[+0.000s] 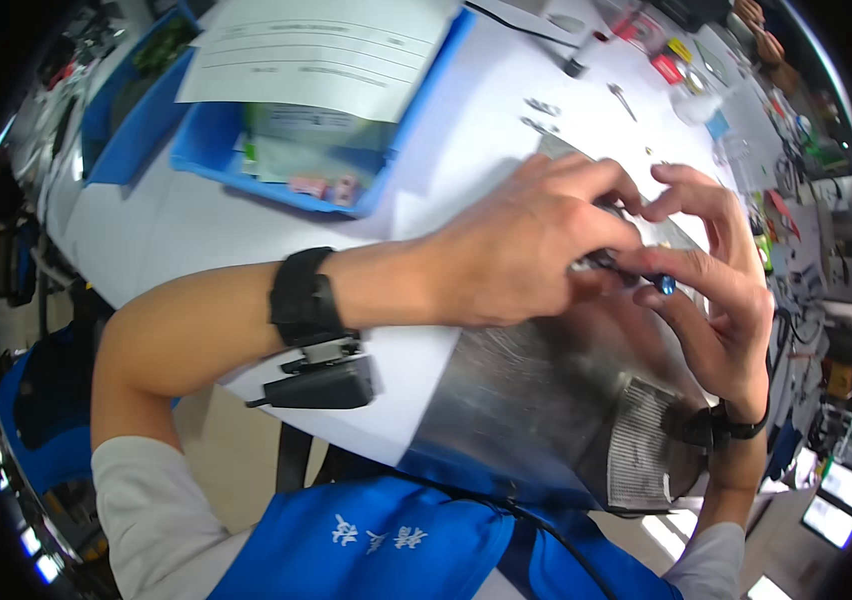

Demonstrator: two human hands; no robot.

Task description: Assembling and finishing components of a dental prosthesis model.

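Over a shiny metal sheet (506, 390) on the white table, my two hands meet around a small dark metallic part (601, 259). My left hand (526, 245) reaches across from the left with its fingers curled around this part. Most of the part is hidden by the fingers, so its kind cannot be told. Close against it is my right hand (721, 265), thumb and forefinger pinching a small thing with a shiny blue end (664, 284). The other fingers of that hand are bent and reach toward the left fingertips.
A blue bin (276, 190) holding bags stands at the far left, partly covered by a paper sheet (316, 50). Another blue bin (136, 130) is beside it. Tweezers (622, 100), small metal pieces (541, 115) and a bottle (696, 105) lie beyond my hands. A ribbed grey piece (639, 445) lies nearer.
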